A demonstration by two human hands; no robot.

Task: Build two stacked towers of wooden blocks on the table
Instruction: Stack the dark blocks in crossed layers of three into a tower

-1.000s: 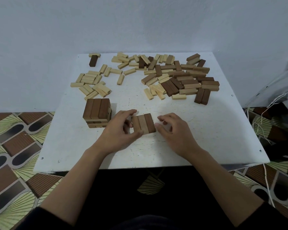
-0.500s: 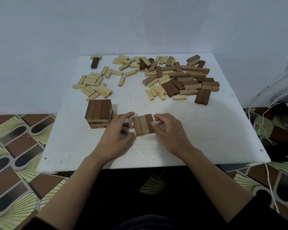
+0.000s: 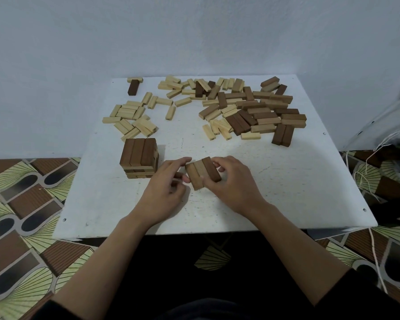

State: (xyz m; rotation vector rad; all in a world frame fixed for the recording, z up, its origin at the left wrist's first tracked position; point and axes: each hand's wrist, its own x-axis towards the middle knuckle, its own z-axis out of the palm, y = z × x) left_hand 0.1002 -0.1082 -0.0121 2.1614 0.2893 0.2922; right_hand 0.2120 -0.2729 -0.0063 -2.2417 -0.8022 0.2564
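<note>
Here L hand (image 3: 164, 189) & R hand (image 3: 232, 184) grip block row (image 3: 202, 173).

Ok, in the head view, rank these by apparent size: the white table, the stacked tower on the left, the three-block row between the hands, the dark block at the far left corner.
1. white table
2. stacked tower
3. three-block row
4. dark block, smallest; it is also farthest from the camera, which shrinks it further

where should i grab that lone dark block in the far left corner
Pinch the dark block across its two long sides near the middle, coming down from above. It lies flat, pointing away, with both long sides free; a pale block lies crosswise at its far end, so an end-to-end grip is blocked.
</note>
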